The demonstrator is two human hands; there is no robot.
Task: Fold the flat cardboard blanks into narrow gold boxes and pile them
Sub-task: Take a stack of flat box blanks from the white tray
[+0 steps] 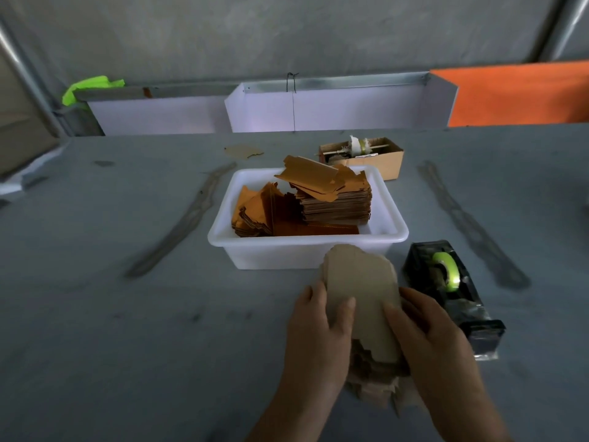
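A stack of flat cardboard blanks (pixel 363 288), plain brown side up, is held just above the grey table in front of the white tub (pixel 306 253). My left hand (pixel 322 330) grips its left edge with the thumb laid on top. My right hand (pixel 427 333) grips the right edge the same way. The lower end of the stack fans out between my wrists. Inside the tub lie more blanks (pixel 334 199), gold side up, in a tall stack at the right and a slumped pile at the left.
A black tape dispenser (pixel 452 295) with a lime-green roll stands just right of my right hand. Behind the tub sits a small open brown carton (pixel 363 157). One loose blank (pixel 243 151) lies further back. White panels and an orange sheet line the table's far edge.
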